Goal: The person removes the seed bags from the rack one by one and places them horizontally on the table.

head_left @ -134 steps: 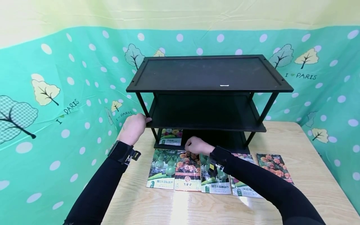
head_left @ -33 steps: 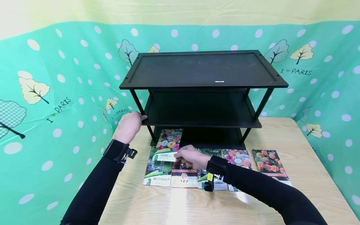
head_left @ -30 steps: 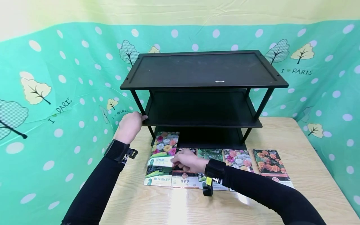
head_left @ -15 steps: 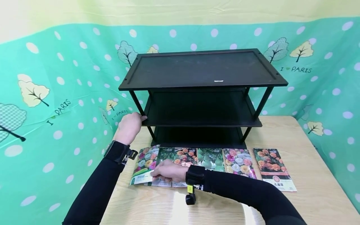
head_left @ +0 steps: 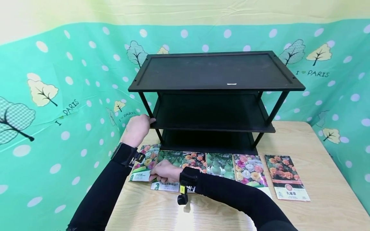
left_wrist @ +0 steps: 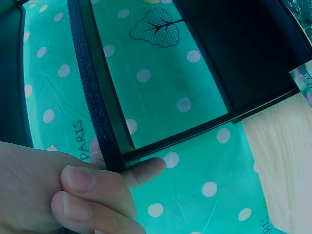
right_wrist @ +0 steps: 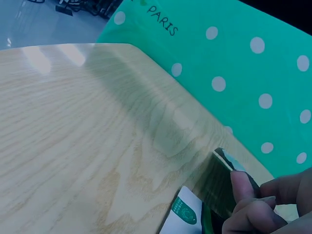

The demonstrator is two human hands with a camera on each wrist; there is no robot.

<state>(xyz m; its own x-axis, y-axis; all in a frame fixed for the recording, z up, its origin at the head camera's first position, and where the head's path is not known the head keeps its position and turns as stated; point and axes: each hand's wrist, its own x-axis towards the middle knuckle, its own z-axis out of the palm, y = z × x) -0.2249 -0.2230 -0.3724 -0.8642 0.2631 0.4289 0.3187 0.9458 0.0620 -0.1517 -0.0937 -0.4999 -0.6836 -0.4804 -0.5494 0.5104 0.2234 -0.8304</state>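
Observation:
My right hand pinches the lower right corner of a flower seed packet at the left end of a row of packets. Its picture shows multicoloured blooms above a white label. In the right wrist view the thumb and fingers grip the packet's edge close over the wood. My left hand grips the front left corner of the middle tier of a black three-tier shelf. In the left wrist view its thumb and fingers wrap the post. Beside the held packet lies a green gourd packet.
The row continues rightward with an orange-flower packet, another gourd packet, a mixed-bloom packet and a separate orange-flower packet. They lie on the wooden table before the shelf. A patterned green cloth encloses the table.
The mixed-bloom packet has come from the bottom tier's left side, forward over the row, then left to its end, pinched by my right hand. My left hand has kept its hold on the shelf.

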